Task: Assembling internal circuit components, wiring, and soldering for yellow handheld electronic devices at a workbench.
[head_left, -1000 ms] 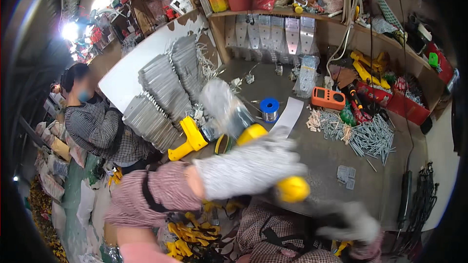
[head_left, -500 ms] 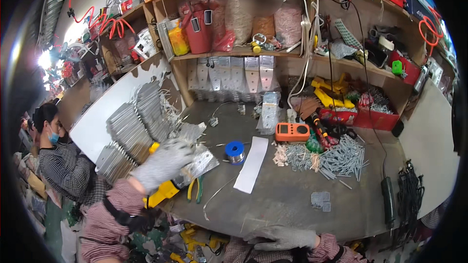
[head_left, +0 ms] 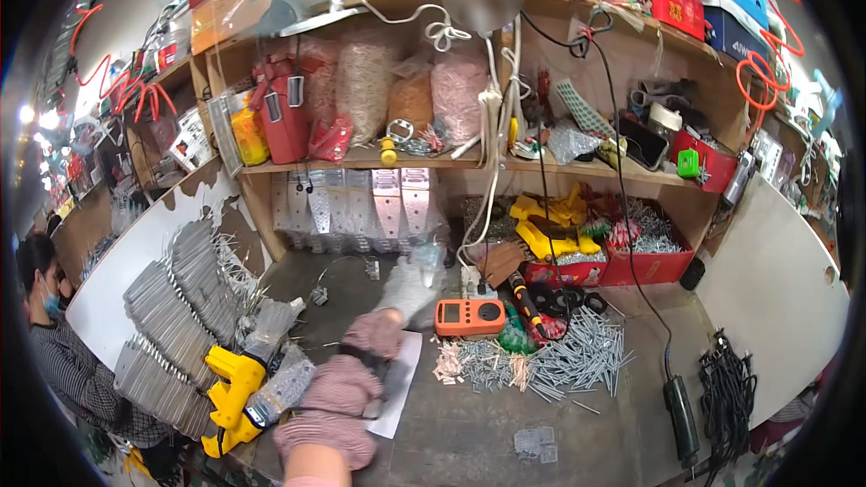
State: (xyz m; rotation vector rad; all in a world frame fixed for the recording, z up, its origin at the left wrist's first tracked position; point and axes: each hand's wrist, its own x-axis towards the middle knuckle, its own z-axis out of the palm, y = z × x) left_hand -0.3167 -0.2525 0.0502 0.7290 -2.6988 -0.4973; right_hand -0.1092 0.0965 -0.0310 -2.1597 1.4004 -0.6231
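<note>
Head view: left hand at a clear bag near the back of the table

Beneath the wooden shelf (head_left: 577, 168), the grey table (head_left: 451, 446) runs between a white panel (head_left: 113, 280) at left and a pale board (head_left: 767, 307) at right. Most room to move lies over its front right part, where a few small plastic pieces (head_left: 536, 444) sit.

The left hand (head_left: 408, 287), in a pale grey glove, reaches far forward, its forearm coming up from the lower edge. A clear bag (head_left: 429, 257) lies at the fingertips, short of the shelf's back row, partly covered by the glove. Blur hides the fingers, so I cannot tell whether they are spread or closed on it. The right hand is out of view.

Just right of the glove stands an orange meter (head_left: 470, 317), with a heap of screws (head_left: 586, 356) beyond it and a screwdriver (head_left: 525, 299) near. White cords (head_left: 492, 189) hang close to the bag's right side, and a black cable (head_left: 622, 207) drops farther right. Bagged metal plates (head_left: 361, 207) line the back under the shelf. A white paper strip (head_left: 397, 388) is partly hidden by the sleeve (head_left: 334, 388). Left of the forearm lie yellow tools (head_left: 233, 383) with plastic-wrapped ends, beside stacked metal strips (head_left: 162, 338).
</note>
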